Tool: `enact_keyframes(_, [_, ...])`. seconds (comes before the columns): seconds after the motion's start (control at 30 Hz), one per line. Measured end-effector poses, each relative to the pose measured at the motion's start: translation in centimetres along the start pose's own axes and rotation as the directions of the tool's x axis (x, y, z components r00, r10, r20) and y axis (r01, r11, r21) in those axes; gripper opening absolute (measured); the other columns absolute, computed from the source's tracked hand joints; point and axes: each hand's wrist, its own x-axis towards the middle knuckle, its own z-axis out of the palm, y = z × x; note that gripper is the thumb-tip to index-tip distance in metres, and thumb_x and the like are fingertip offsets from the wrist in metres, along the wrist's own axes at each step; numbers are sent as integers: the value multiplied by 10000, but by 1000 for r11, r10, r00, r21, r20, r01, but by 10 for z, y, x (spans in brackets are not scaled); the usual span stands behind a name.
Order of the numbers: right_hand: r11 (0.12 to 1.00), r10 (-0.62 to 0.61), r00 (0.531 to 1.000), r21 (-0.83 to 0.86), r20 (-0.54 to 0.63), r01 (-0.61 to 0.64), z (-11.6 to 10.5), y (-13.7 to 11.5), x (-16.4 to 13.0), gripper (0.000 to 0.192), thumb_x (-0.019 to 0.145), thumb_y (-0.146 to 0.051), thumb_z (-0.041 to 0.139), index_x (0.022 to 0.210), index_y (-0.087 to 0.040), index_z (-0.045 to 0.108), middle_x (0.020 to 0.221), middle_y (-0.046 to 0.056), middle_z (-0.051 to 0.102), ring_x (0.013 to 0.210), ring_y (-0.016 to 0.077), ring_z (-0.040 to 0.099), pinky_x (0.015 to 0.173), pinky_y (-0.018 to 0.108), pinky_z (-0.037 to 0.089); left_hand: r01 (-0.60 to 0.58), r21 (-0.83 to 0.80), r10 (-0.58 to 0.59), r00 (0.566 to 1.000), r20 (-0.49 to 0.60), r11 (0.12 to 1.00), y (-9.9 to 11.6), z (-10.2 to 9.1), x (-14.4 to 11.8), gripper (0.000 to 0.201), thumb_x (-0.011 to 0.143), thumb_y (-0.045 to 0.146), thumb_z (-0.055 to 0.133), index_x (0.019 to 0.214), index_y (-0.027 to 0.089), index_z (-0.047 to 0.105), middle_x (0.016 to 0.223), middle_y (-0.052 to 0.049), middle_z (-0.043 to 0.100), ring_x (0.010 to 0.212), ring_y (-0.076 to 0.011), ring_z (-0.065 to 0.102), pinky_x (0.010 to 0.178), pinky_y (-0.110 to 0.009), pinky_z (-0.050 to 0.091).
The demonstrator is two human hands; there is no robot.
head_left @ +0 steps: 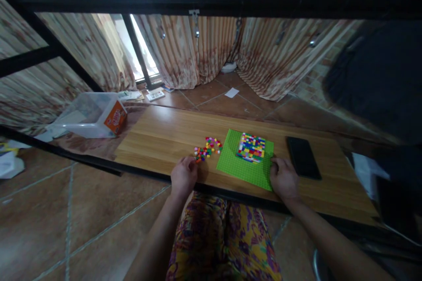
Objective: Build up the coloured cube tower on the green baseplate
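Observation:
A green baseplate (242, 167) lies on the wooden table (158, 140), with a multicoloured block of small bricks (251, 146) built on its far half. A loose scatter of small coloured bricks (207, 148) lies just left of the plate. My left hand (183, 176) rests at the table's near edge, fingers curled, right beside the nearest loose bricks; whether it holds one is hidden. My right hand (283, 178) sits at the plate's near right corner, fingers bent, touching the plate's edge.
A black phone (303, 157) lies on the table right of the plate. A clear plastic tub with an orange box (93, 115) stands on the floor at the left. Black frame bars (211, 5) cross overhead. Curtains hang behind. A dark shape fills the right side.

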Motion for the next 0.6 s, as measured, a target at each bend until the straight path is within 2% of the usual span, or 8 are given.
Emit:
enact_keyframes(0.2, [1000, -9, 1000, -6, 11, 9, 0, 1, 0, 217, 860, -216, 409, 922, -195, 616, 879, 82, 617, 852, 227, 582, 794, 346, 476, -26, 82, 28, 1000, -14, 996, 3, 7, 0, 175, 880, 221, 570, 987, 251, 704, 1007, -36, 683, 876, -186, 653, 727, -268, 438])
enact_keyframes(0.43, [1000, -4, 1000, 3, 7, 4, 0, 2, 0, 220, 871, -215, 402, 917, -195, 617, 869, 80, 610, 855, 225, 582, 812, 348, 476, -66, 117, 65, 998, 18, 991, 6, 8, 4, 152, 910, 219, 519, 917, 225, 671, 967, -50, 676, 855, -198, 648, 699, -282, 430])
enact_keyframes(0.53, [1000, -6, 1000, 2, 13, 6, 0, 1, 0, 220, 874, -214, 403, 918, -193, 618, 862, 78, 605, 845, 223, 579, 801, 348, 478, -69, 49, 69, 998, 0, 996, 2, 11, 5, 151, 907, 210, 511, 903, 209, 661, 955, -66, 673, 855, -210, 647, 718, -299, 453])
enact_keyframes(0.6, [1000, -5, 1000, 9, 13, 4, 0, 0, 0, 221, 874, -209, 404, 923, -195, 619, 871, 77, 605, 848, 222, 579, 804, 349, 479, -101, -83, 98, 994, -40, 991, -4, 17, 5, 145, 895, 208, 522, 934, 201, 662, 972, -74, 679, 896, -218, 648, 776, -319, 478])
